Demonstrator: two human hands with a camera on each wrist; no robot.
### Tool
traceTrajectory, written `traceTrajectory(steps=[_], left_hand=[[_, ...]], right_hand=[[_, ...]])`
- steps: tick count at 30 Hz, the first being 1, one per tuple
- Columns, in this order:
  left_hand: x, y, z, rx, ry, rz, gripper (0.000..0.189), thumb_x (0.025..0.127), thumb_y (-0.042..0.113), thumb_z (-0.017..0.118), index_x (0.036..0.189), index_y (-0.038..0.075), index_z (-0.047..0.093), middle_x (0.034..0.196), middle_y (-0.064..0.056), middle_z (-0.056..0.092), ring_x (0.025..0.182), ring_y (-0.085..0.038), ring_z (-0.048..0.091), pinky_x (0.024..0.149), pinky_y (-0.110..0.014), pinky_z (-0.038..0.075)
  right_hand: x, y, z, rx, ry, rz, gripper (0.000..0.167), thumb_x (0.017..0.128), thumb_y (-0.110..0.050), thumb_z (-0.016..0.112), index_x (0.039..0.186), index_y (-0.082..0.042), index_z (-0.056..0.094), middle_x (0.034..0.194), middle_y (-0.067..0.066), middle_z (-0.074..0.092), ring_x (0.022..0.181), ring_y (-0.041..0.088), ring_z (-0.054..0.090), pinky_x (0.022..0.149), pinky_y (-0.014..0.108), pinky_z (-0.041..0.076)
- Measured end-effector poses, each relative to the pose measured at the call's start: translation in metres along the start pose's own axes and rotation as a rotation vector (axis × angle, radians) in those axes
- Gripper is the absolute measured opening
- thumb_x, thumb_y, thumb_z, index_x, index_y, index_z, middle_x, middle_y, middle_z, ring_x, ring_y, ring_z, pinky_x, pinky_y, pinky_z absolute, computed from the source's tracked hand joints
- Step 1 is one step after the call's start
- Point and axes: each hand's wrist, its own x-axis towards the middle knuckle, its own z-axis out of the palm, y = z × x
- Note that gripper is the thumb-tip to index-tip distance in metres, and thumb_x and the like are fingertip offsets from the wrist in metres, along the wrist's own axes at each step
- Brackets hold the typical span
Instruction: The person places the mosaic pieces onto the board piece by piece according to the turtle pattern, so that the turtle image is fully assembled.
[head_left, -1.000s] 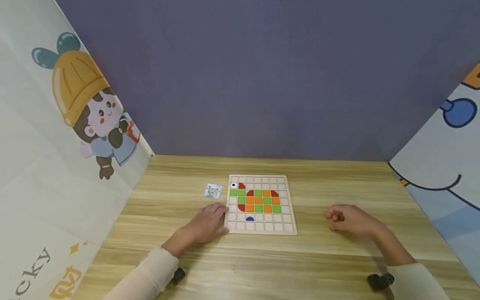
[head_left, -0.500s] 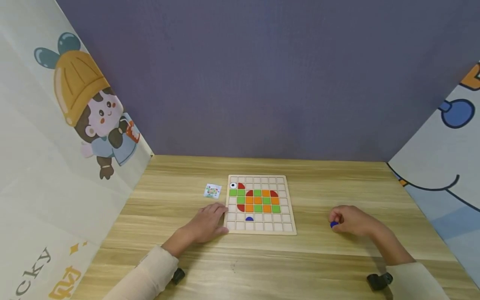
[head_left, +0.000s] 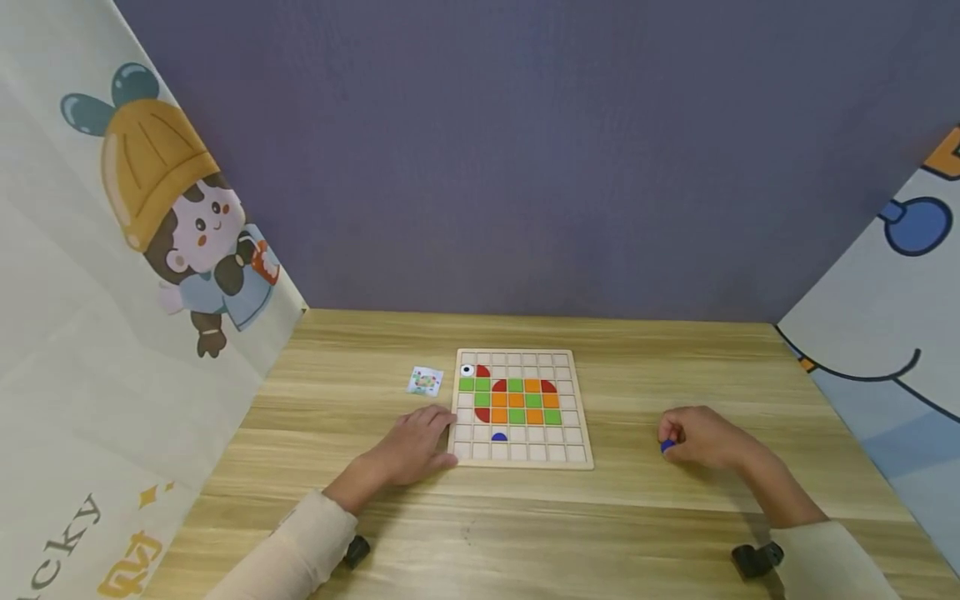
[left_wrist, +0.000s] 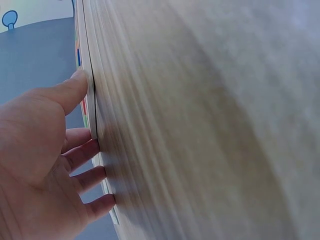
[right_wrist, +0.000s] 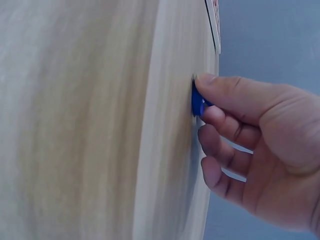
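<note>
A wooden grid board (head_left: 577,443) lies mid-table, with green, orange and red tiles forming a turtle-like picture. A blue half-round tile (head_left: 499,437) sits below the picture in one of the squares. My left hand (head_left: 411,446) rests at the board's left edge, its thumb and fingertips against the rim, as the left wrist view also shows. Well to the right of the board, my right hand (head_left: 703,437) pinches blue tiles (right_wrist: 197,100) between thumb and index finger, low over the table. Its other fingers are curled and hold nothing.
A small printed card (head_left: 425,381) lies left of the board, behind the left hand. A grey-purple panel (head_left: 525,167) stands along the table's back edge, with cartoon-printed walls (head_left: 90,350) on both sides.
Blue now shows more at the right hand's fingertips than a second ago, and that hand has shifted slightly right. The left hand and the board have stayed in place.
</note>
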Motion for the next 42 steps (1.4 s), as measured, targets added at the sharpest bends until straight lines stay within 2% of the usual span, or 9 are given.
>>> traceTrajectory(steps=[6, 14, 20, 23, 27, 33, 37, 42], left_hand=[[0.0, 0.0, 0.001, -0.004, 0.003, 0.001, 0.063, 0.096, 0.04, 0.068, 0.144, 0.003, 0.051, 0.147, -0.018, 0.051, 0.138, -0.037, 0.048, 0.11, -0.061, 0.043], [0.0, 0.002, -0.002, -0.002, -0.005, -0.004, 0.064, 0.097, 0.041, 0.068, 0.145, 0.002, 0.05, 0.149, -0.018, 0.05, 0.14, -0.038, 0.047, 0.112, -0.061, 0.042], [0.002, 0.001, -0.002, 0.005, -0.006, 0.003, 0.064, 0.097, 0.041, 0.067, 0.145, 0.003, 0.05, 0.149, -0.018, 0.05, 0.14, -0.037, 0.047, 0.112, -0.061, 0.042], [0.002, 0.001, -0.002, 0.006, -0.007, 0.006, 0.065, 0.097, 0.042, 0.067, 0.145, 0.003, 0.049, 0.149, -0.017, 0.049, 0.14, -0.037, 0.046, 0.112, -0.06, 0.042], [0.003, 0.001, -0.003, 0.014, -0.006, 0.007, 0.065, 0.097, 0.043, 0.067, 0.145, 0.003, 0.05, 0.15, -0.017, 0.049, 0.141, -0.037, 0.046, 0.112, -0.06, 0.042], [0.003, 0.0, -0.002, 0.014, 0.001, 0.008, 0.064, 0.096, 0.042, 0.068, 0.144, 0.003, 0.051, 0.149, -0.017, 0.05, 0.14, -0.037, 0.047, 0.111, -0.06, 0.043], [0.002, 0.0, -0.002, 0.014, 0.002, 0.005, 0.064, 0.096, 0.042, 0.068, 0.144, 0.003, 0.051, 0.149, -0.017, 0.05, 0.14, -0.037, 0.047, 0.112, -0.059, 0.042], [0.001, 0.001, -0.001, 0.006, -0.005, -0.01, 0.064, 0.096, 0.042, 0.068, 0.144, 0.003, 0.051, 0.149, -0.017, 0.05, 0.14, -0.037, 0.047, 0.112, -0.06, 0.042]], right_hand=[[0.002, -0.004, -0.002, -0.118, 0.031, 0.015, 0.021, 0.08, -0.013, 0.085, 0.083, -0.016, 0.065, 0.079, -0.01, 0.061, 0.072, 0.001, 0.05, 0.064, 0.023, 0.046], [0.004, -0.009, -0.005, -0.211, 0.026, -0.01, 0.02, 0.081, -0.013, 0.084, 0.083, -0.018, 0.065, 0.078, -0.012, 0.058, 0.072, 0.002, 0.047, 0.064, 0.024, 0.043], [0.004, -0.011, -0.004, -0.189, 0.032, -0.037, 0.024, 0.082, -0.004, 0.077, 0.075, -0.021, 0.06, 0.072, -0.013, 0.052, 0.068, 0.001, 0.043, 0.062, 0.021, 0.039], [0.004, -0.009, -0.004, -0.183, 0.035, -0.038, 0.018, 0.084, -0.004, 0.076, 0.082, -0.018, 0.064, 0.074, -0.012, 0.055, 0.068, 0.0, 0.044, 0.062, 0.022, 0.041], [0.003, -0.004, -0.012, -0.165, 0.051, -0.006, 0.013, 0.087, -0.012, 0.078, 0.095, -0.014, 0.068, 0.084, -0.008, 0.063, 0.074, 0.001, 0.052, 0.064, 0.024, 0.047], [-0.003, 0.002, -0.021, -0.158, 0.055, 0.037, 0.016, 0.085, -0.017, 0.081, 0.096, -0.014, 0.069, 0.089, -0.006, 0.068, 0.081, 0.007, 0.061, 0.069, 0.028, 0.052], [-0.007, 0.004, -0.023, -0.158, 0.036, 0.079, 0.021, 0.083, -0.02, 0.082, 0.098, -0.013, 0.069, 0.084, -0.006, 0.065, 0.079, 0.008, 0.059, 0.07, 0.031, 0.052], [-0.01, 0.003, -0.018, -0.155, 0.005, 0.109, 0.017, 0.084, -0.015, 0.08, 0.092, -0.012, 0.066, 0.078, -0.007, 0.062, 0.07, 0.006, 0.053, 0.065, 0.027, 0.047]])
